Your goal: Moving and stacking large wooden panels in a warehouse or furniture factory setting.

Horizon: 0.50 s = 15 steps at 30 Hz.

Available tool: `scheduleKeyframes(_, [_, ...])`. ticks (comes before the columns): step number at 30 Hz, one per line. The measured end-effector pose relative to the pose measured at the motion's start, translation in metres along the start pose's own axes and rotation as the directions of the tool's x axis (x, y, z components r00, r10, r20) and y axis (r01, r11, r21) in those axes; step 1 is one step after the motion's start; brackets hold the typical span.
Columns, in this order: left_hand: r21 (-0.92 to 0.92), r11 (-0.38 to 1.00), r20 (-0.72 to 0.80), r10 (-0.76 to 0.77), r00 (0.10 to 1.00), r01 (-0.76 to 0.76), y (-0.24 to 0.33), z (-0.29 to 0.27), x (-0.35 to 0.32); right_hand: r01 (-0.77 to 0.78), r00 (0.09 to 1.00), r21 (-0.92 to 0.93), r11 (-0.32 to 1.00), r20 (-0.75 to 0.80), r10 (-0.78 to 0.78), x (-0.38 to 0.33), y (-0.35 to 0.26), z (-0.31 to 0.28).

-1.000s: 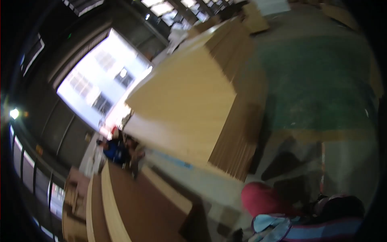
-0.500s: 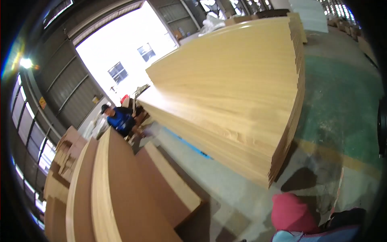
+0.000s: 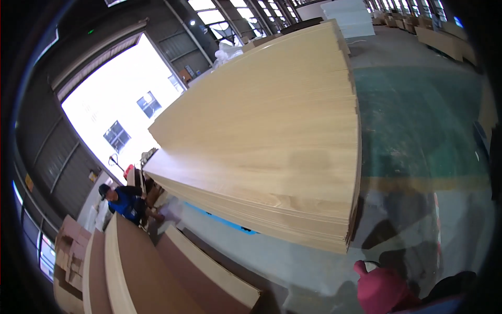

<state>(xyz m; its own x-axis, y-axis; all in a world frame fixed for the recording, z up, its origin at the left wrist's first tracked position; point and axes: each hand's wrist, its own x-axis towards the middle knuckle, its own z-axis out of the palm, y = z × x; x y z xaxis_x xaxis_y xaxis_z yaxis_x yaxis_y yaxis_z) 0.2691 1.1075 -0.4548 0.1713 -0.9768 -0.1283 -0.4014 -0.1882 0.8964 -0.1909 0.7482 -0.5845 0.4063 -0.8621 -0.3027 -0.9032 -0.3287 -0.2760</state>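
My right hand (image 3: 384, 290), in a pink glove, shows at the lower right edge, with its fingers curled closed. A small pale piece (image 3: 370, 266) shows at its top by the thumb; what it belongs to I cannot make out. The hand is apart from the large stack of wood-grain boards (image 3: 251, 136), just below the stack's near right corner. The stack's top face is smooth and pale yellow, and its edges are slightly uneven. My left hand is out of view.
Brown boards (image 3: 141, 261) stand on edge at lower left. Behind them crouches a co-worker in blue (image 3: 125, 204). A blue strip (image 3: 219, 217) lies along the stack's base. White blocks (image 3: 348, 18) stand at the back. Green floor (image 3: 413, 120) stretches to the right.
My view has turned, so the board stack and the co-worker sit further left and the co-worker lower. My right hand has turned, and its thumb and the pale piece now show.
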Motion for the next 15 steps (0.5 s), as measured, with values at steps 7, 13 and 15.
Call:
scheduleKeyframes(7, [-0.132, 0.975, 0.023, -0.177, 0.984, 0.178, 0.025, -0.014, -0.068, -0.089, 0.992, 0.027, 0.996, -0.088, 0.091, -0.064, 0.006, -0.012])
scheduleKeyframes(13, [-0.319, 0.877, -0.022, -0.385, 0.923, 0.359, 0.053, 0.016, -0.157, -0.070, 0.992, -0.009, 0.998, -0.105, 0.069, -0.099, 0.024, -0.026])
scheduleKeyframes(15, [-0.408, 0.806, -0.058, -0.491, 0.869, 0.429, 0.060, 0.029, -0.213, -0.019, 0.997, -0.035, 0.999, -0.070, 0.016, -0.107, 0.010, -0.017])
